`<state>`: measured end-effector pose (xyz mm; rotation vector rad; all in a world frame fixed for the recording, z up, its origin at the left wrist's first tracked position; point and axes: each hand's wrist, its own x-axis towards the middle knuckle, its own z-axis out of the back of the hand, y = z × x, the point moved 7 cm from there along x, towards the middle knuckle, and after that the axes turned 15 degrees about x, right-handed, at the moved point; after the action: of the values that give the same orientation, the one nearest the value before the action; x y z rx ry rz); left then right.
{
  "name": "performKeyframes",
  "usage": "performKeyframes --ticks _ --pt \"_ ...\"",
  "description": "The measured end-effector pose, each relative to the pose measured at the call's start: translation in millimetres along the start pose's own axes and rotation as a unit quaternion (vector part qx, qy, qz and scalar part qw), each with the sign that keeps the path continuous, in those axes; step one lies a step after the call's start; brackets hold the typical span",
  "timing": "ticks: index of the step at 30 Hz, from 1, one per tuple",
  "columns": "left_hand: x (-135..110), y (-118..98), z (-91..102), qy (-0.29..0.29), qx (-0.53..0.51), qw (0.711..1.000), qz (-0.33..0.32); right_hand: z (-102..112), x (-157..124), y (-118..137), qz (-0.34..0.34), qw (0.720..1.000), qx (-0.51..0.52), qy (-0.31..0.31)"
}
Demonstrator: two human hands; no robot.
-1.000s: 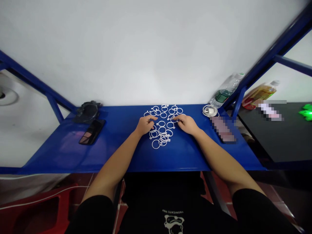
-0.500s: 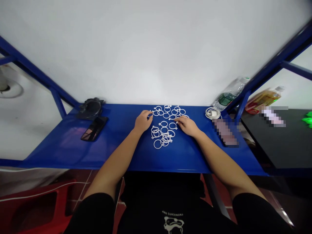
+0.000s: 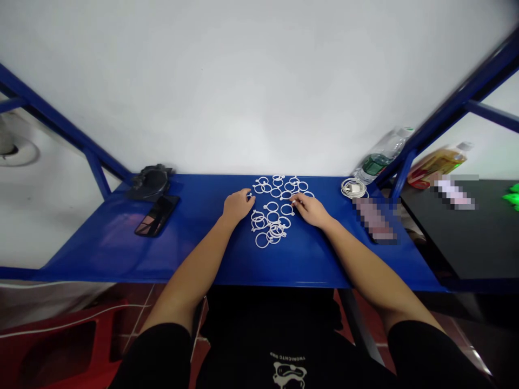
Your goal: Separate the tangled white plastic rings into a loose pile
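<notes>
White curtain rings (image 3: 262, 240) with small eyelets lie spread over the middle of the blue table, some overlapping in a heap at the near side. My left hand (image 3: 238, 205) is at the left edge of the rings, fingers curled, with a small white part showing between thumb and forefinger. To the right of the rings, my right hand (image 3: 310, 209) pinches at a small white piece at its fingertips. In both hands the fingers hide most of what is held; it looks like a ring's eyelet. A single ring (image 3: 287, 209) lies just left of my right hand.
A black phone (image 3: 157, 216) and a dark round device (image 3: 151, 182) lie at the left. At the right are a coiled white cable (image 3: 354, 188), a blurred-out phone-shaped item (image 3: 375, 220) and a plastic bottle (image 3: 377, 162). Blue frame bars (image 3: 97, 172) flank the table.
My left hand has shifted slightly down, and a white part now shows between its fingers. My right hand has barely moved. The rings on the table lie as before.
</notes>
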<state>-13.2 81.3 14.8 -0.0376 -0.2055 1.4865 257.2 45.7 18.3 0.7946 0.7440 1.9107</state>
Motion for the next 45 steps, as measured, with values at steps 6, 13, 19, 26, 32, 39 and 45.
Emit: performKeyframes --ticks 6,13,19,26,32,39,45 --pt "-1.8 -0.3 1.6 -0.012 0.021 1.0 -0.001 0.2 -0.1 -1.3 0.012 1.0 0.007 -0.009" --pt "-2.7 -2.4 6.9 -0.083 0.036 0.995 -0.041 2.0 -0.5 -1.4 0.012 0.999 0.031 -0.035" --pt "-5.1 -8.5 13.4 -0.135 -0.011 0.989 -0.059 2.5 -1.2 -1.8 0.013 0.998 0.049 -0.046" --pt "-4.4 -3.6 15.4 -0.153 -0.078 0.985 -0.02 3.7 -1.4 0.4 0.016 0.997 0.053 -0.051" --pt "-0.5 1.7 10.5 -0.127 -0.101 0.987 -0.005 6.5 -0.9 5.5 0.042 0.996 0.038 -0.069" --pt "-1.0 -1.4 12.5 -0.122 -0.157 0.979 -0.038 9.0 -1.0 3.4 0.033 0.995 0.047 -0.084" --pt "0.7 -3.4 12.4 -0.14 -0.169 0.973 -0.069 8.6 -1.3 5.1 0.022 0.995 0.051 -0.079"
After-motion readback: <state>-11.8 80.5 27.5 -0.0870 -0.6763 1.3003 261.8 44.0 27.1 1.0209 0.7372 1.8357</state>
